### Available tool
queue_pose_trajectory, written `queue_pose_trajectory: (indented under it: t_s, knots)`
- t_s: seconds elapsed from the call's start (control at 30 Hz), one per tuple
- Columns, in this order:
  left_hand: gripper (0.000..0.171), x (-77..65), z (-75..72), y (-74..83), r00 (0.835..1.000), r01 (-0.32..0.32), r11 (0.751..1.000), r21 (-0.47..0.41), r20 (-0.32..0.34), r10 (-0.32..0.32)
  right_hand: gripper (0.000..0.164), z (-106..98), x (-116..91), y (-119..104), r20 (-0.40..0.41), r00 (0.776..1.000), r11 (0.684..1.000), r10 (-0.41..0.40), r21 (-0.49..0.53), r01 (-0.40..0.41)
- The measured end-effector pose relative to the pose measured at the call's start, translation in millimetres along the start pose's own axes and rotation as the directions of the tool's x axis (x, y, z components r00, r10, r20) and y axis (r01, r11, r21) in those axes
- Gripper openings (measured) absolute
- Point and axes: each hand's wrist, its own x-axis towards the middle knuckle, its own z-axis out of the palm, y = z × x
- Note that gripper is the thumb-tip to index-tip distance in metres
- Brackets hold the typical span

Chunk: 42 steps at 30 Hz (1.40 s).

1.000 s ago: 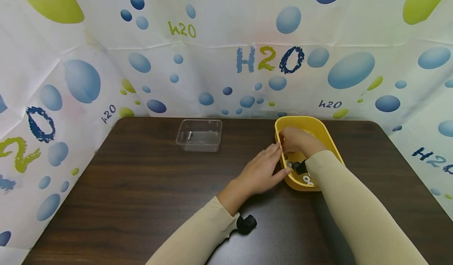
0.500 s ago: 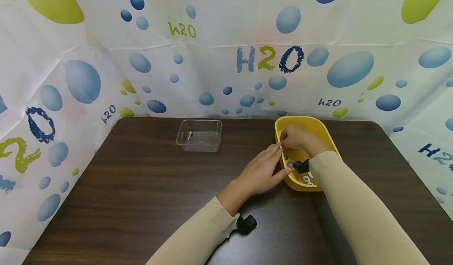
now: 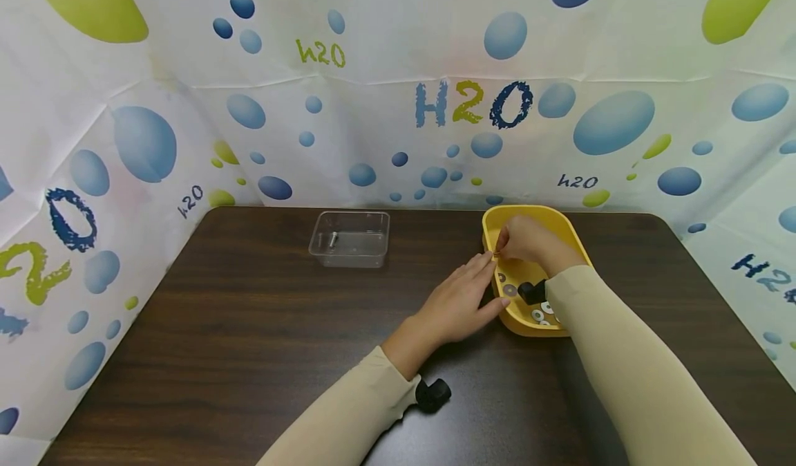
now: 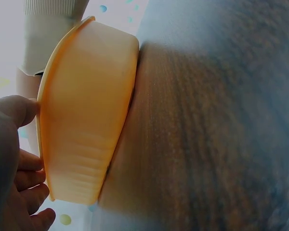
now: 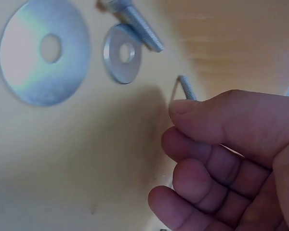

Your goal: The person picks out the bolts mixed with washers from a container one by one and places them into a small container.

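Observation:
My right hand (image 3: 528, 241) reaches into the yellow bin (image 3: 562, 227), close to its left wall. In the right wrist view, thumb and forefinger pinch a small bolt (image 5: 187, 88), whose threaded end sticks out past the thumb; its other end is hidden by the hand. Beside it on the bin floor lie a large washer (image 5: 19, 53), a smaller washer (image 5: 114, 57) and another bolt (image 5: 143, 29). My left hand (image 3: 450, 303) rests with extended fingers against the bin's left rim, its thumb (image 4: 21, 109) touching the edge in the left wrist view.
A clear plastic box (image 3: 361, 248) holding a small metal piece (image 3: 334, 239) stands at the back of the dark wooden table (image 3: 249, 341). Several white washers (image 3: 537, 315) lie at the near end of the bin. A patterned curtain (image 3: 373, 127) hangs behind the table.
My right hand has shifted slightly right inside the bin, and its fingertips show more clearly along the left wall. The left hand, bin and clear box have stayed in place.

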Motion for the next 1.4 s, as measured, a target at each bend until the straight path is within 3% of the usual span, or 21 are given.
queue_pose_trajectory:
  t_s: [0.47, 0.8, 1.03, 1.4]
  knots:
    - [0.072, 1.7, 0.3, -0.9, 1.000, 0.002, 1.000, 0.012, -0.009, -0.002, 0.015, -3.8, -4.7, 2.7, -0.024, 0.999, 0.999, -0.046, -0.002, 0.046]
    - [0.070, 2.1, -4.2, 0.6, 1.000, 0.003, 1.000, 0.027, -0.006, -0.002, 0.023, -13.6, -15.7, 2.8, -0.043, 0.999, 0.999, -0.027, 0.042, 0.029]
    - [0.068, -1.0, -12.6, -3.9, 0.999, 0.022, 1.000, 0.022, -0.028, -0.021, 0.024, -16.3, -20.2, 5.8, -0.133, 0.990, 0.997, -0.040, 0.053, 0.048]
    - [0.067, -15.7, -34.7, -25.6, 0.993, 0.066, 0.998, 0.016, -0.094, -0.065, 0.021, -22.3, -29.8, 0.6, -0.299, 0.952, 0.992, -0.064, 0.086, 0.094]
